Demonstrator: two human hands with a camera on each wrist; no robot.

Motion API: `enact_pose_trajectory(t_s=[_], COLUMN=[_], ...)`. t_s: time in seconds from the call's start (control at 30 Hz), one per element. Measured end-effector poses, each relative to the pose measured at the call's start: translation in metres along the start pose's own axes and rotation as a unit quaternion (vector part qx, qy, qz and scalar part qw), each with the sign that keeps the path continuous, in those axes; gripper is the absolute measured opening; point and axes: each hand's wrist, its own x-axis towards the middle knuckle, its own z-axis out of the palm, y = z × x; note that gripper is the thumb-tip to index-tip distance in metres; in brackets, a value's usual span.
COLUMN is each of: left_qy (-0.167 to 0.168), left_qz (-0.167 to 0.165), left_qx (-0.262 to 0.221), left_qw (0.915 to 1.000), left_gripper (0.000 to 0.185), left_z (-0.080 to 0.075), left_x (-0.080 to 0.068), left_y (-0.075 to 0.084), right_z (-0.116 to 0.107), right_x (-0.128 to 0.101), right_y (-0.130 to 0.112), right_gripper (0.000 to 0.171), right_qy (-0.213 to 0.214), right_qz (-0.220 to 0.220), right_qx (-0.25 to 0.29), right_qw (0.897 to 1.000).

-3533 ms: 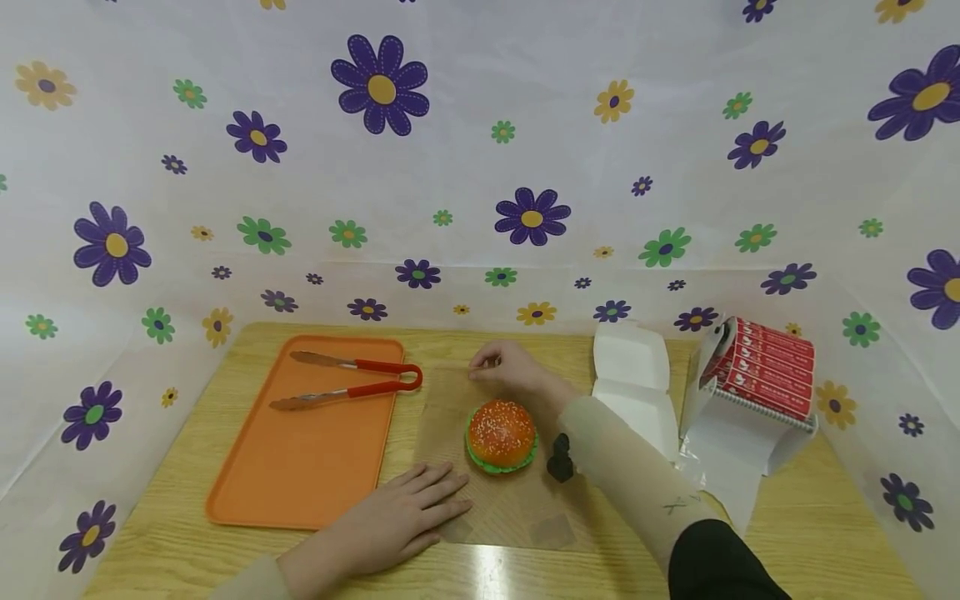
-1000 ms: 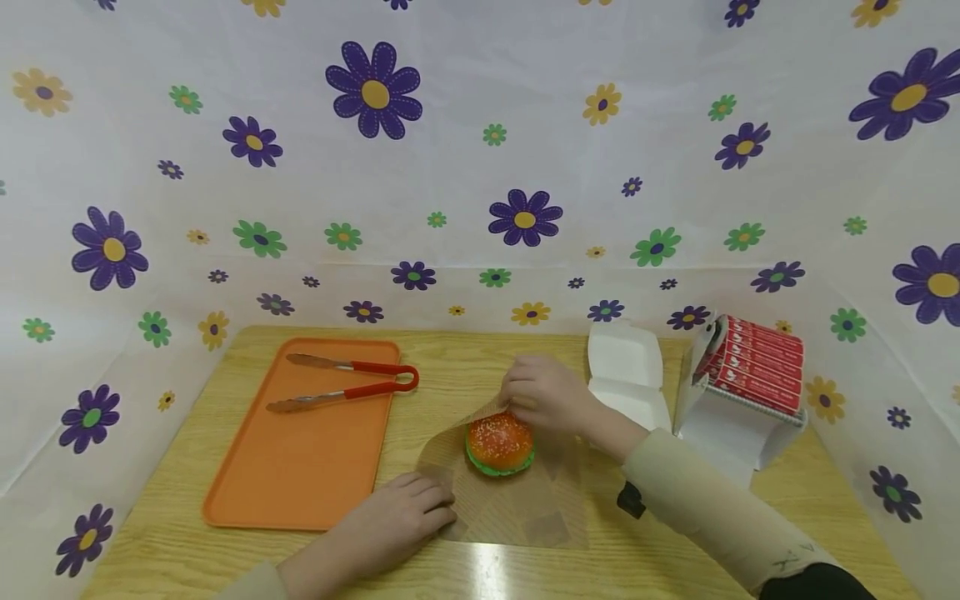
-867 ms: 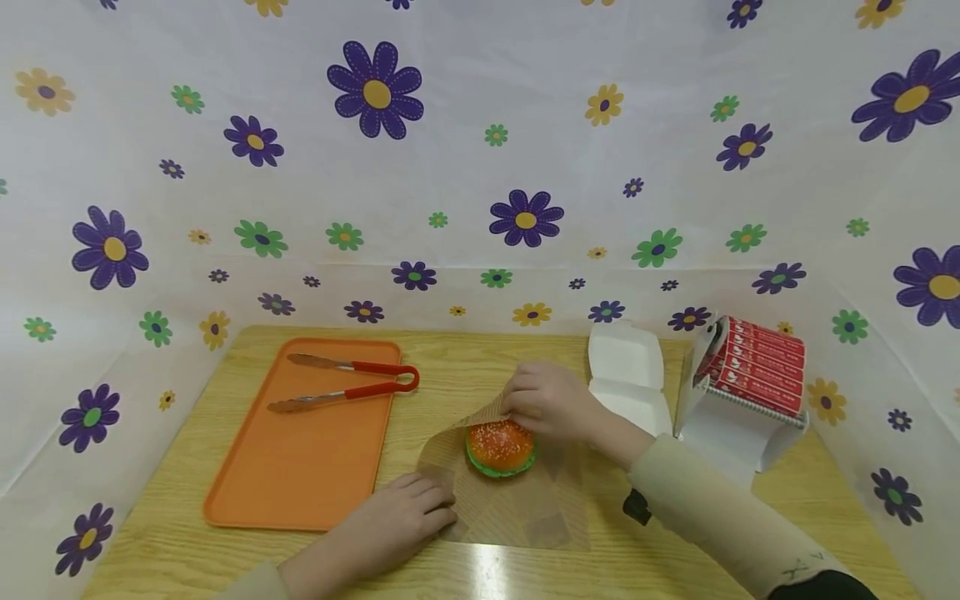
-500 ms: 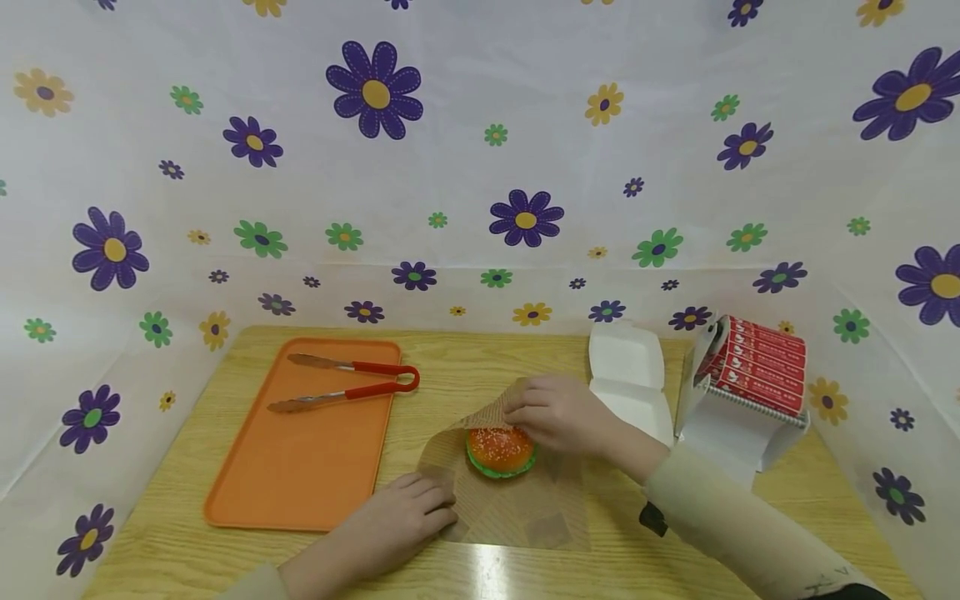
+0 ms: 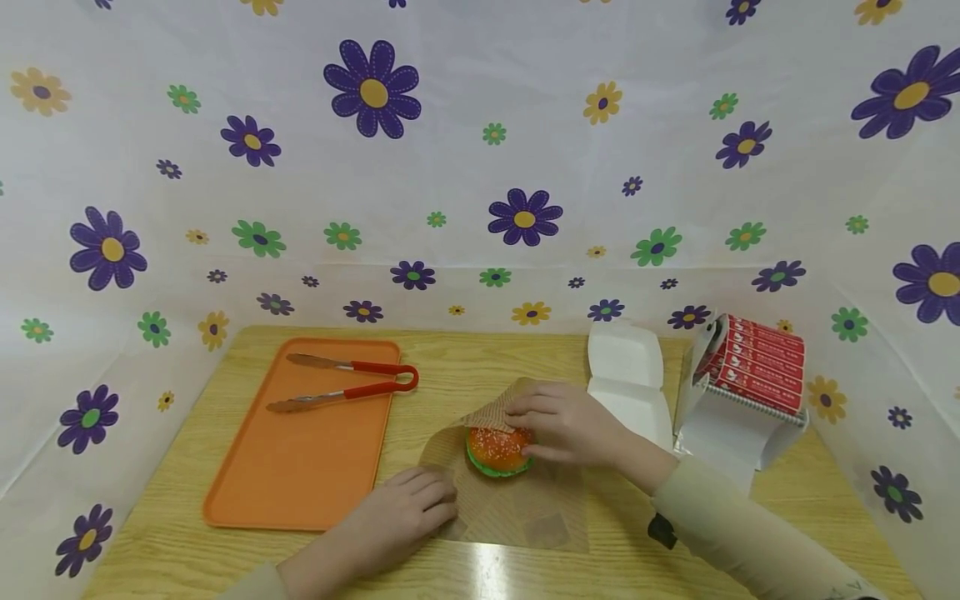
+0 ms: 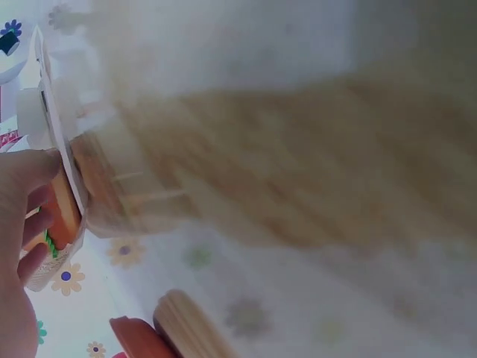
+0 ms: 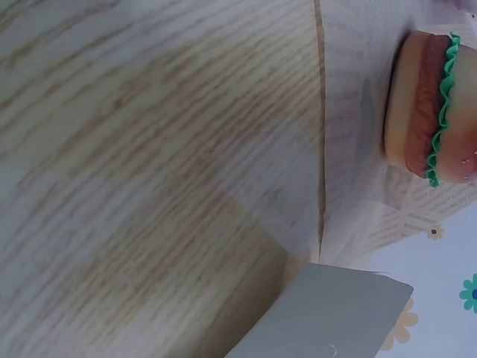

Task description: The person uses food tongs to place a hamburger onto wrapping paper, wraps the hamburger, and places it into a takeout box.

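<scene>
A toy burger [image 5: 498, 454] with a seeded bun and green lettuce rests on brown printed wrapping paper [image 5: 517, 508]. The far corner of the paper is folded over the back of the bun. My right hand [image 5: 558, 421] lays its fingers on that fold, its thumb apart from them at the bun's front. At the paper's left edge, my left hand [image 5: 408, 508] rests with bent fingers, fingertips hidden; I cannot tell whether it pinches the sheet. The left wrist view has this hand [image 6: 22, 194] with the burger behind the fingers. From the side, the right wrist view shows the burger [image 7: 428, 112].
An orange tray [image 5: 300, 467] bearing red-handled tongs [image 5: 375, 379] lies to the left. Behind the right hand stands an open white clamshell box [image 5: 626, 354]. Farther right is a holder with red printed cartons [image 5: 761, 362]. A flowered cloth [image 5: 450, 167] hangs behind the table.
My right hand first lifted the paper's far corner, then drew it forward over the bun; its thumb has now moved out onto the bun. The left hand went from flat to bent fingers.
</scene>
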Motion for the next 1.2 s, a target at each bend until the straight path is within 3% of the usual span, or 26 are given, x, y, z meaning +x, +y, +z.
enact_pose_trajectory(t_s=[0.27, 0.43, 0.77, 1.0, 1.2], left_qy=[0.061, 0.063, 0.021, -0.011, -0.041], left_qz=[0.005, -0.011, -0.070, -0.099, -0.103], left_qx=[0.019, 0.031, 0.033, 0.029, 0.024], left_qw=[0.9980, 0.9975, 0.9968, 0.9946, 0.9936], left_gripper=[0.017, 0.022, 0.057, 0.056, 0.053], left_z=[-0.004, -0.004, 0.004, 0.005, 0.007], left_x=[0.021, 0.035, 0.056, 0.064, 0.070], left_y=[-0.007, -0.011, -0.014, -0.016, -0.018], right_z=[0.000, 0.000, 0.000, 0.001, 0.004], right_x=[0.000, 0.001, -0.001, -0.002, -0.005], right_y=[-0.002, -0.003, -0.007, -0.007, -0.007], right_gripper=[0.041, 0.042, 0.043, 0.045, 0.045], right_qy=[0.013, 0.020, 0.022, 0.047, 0.059], right_qz=[-0.002, -0.002, 0.009, 0.001, 0.009], right_qx=[-0.002, -0.010, -0.011, -0.014, -0.030], right_qw=[1.000, 1.000, 1.000, 0.999, 0.998])
